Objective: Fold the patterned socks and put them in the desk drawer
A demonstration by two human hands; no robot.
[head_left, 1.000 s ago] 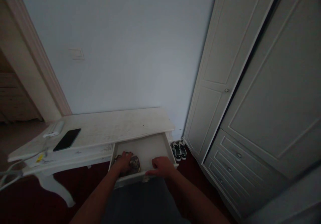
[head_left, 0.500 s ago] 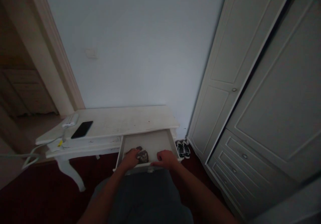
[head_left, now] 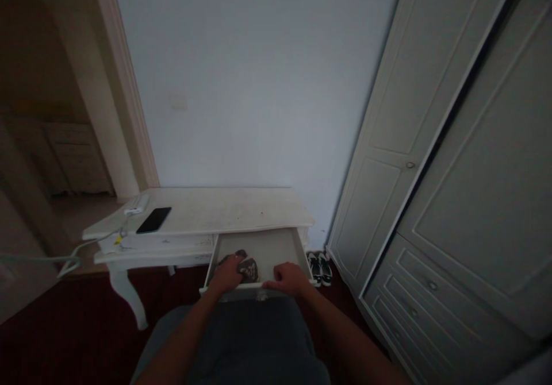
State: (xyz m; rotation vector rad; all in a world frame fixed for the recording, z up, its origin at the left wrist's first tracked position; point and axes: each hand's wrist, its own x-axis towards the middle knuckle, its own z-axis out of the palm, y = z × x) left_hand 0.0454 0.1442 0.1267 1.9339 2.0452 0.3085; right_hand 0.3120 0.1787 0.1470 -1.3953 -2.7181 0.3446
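While the left hand (head_left: 227, 274) lies on the patterned item (head_left: 249, 269) at 8 o'clock inside the open drawer (head_left: 273, 247), the right hand (head_left: 290, 278), set apart, contacts the front edge at 4 o'clock, fingers curled. Neither hand's grip can be confirmed. Phone (head_left: 154, 220): 10 o'clock from drawer.

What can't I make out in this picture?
- Left hand, head view: its fingertips are lost in blur and dimness against the patterned item.
- Patterned item, head view: partly covered by that hand; too dim to identify.
- White cable, head view: one end cut off by the left edge.
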